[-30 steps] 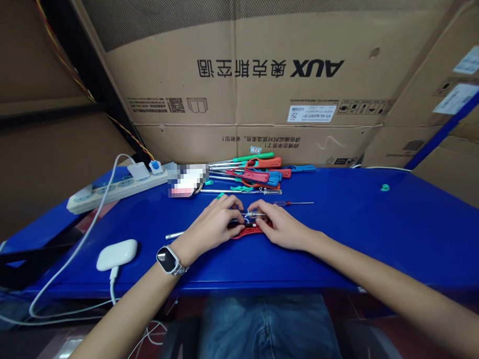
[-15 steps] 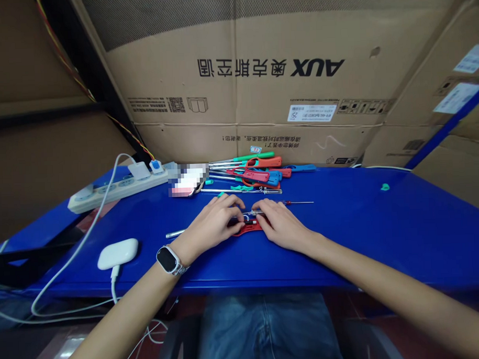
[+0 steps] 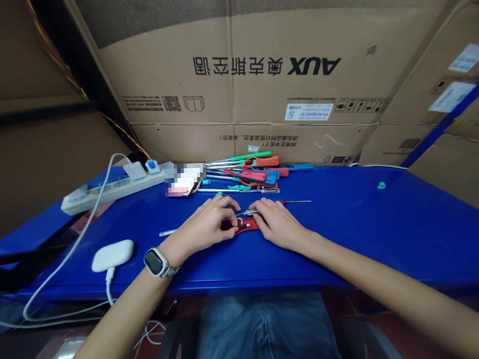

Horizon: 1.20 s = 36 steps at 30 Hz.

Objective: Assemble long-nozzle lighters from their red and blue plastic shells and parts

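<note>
A red lighter handle shell (image 3: 252, 221) lies on the blue table between my hands. My left hand (image 3: 207, 221) is closed over its left end, thumb and forefinger pinching a small black piece (image 3: 241, 226) that has a white wire. My right hand (image 3: 279, 224) is closed, its fingertips on a clear plastic part with metal (image 3: 251, 212) just above the shell. Fingers partly cover both pieces. A metal tube (image 3: 166, 233) sticks out to the left from behind my left hand. Beyond my right hand lies a thin screwdriver (image 3: 297, 201), its handle partly hidden.
Several long-nosed lighters (image 3: 258, 168) are piled at the back, beside a phone (image 3: 186, 178). A power strip (image 3: 114, 193) with plugs runs along the left. A white earbud case (image 3: 113, 255) on a cable sits front left. A green scrap (image 3: 381, 185) lies right. Cardboard (image 3: 236, 90) stands behind.
My left hand has drawn slightly left, widening the gap to my right hand. More of the red shell and the black piece shows. The view has shifted a little.
</note>
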Each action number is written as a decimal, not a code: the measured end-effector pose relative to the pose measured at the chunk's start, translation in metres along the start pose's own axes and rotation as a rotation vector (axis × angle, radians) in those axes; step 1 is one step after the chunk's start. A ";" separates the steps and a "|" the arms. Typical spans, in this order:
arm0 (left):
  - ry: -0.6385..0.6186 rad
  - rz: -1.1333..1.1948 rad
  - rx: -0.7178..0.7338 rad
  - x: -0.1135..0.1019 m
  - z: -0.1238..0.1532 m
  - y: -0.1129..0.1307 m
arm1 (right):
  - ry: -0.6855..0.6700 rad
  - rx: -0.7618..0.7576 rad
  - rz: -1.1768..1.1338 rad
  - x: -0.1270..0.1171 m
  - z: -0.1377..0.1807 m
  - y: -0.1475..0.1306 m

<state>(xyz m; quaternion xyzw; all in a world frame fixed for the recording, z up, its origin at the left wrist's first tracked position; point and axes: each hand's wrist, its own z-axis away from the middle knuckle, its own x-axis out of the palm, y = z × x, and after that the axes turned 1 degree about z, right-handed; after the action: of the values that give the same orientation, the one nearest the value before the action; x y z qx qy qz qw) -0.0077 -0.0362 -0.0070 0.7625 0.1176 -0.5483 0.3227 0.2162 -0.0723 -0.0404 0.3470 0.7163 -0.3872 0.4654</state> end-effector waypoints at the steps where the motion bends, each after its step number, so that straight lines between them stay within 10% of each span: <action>1: -0.003 -0.002 -0.007 0.000 0.000 0.000 | -0.001 0.003 0.004 -0.001 0.000 0.000; 36: 0.059 0.095 0.064 0.010 0.000 -0.003 | -0.046 -0.009 0.005 0.003 0.002 -0.004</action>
<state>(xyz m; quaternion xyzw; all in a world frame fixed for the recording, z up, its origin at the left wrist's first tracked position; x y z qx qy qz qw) -0.0057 -0.0358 -0.0177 0.7931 0.0733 -0.5130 0.3202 0.2126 -0.0757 -0.0426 0.3376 0.7062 -0.3906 0.4845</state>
